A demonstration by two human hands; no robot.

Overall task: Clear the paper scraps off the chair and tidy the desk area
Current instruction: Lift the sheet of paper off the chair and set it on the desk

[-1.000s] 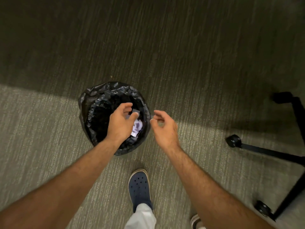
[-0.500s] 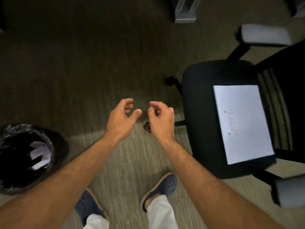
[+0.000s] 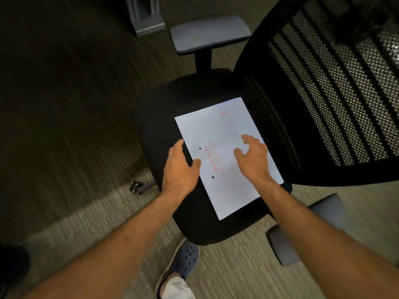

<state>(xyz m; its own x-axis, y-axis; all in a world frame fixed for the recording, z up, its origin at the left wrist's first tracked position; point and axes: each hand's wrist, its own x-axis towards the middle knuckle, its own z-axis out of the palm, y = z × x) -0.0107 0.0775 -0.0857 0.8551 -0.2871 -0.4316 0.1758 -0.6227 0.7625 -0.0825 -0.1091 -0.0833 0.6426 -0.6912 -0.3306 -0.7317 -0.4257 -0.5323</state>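
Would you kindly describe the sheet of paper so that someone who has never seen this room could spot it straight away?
Find the black office chair with the mesh backrest and grey armrests. The sheet of paper lies flat on its seat, between the left hand at its edge and the right hand over it. It is the only white thing there, with faint red writing and two black dots.
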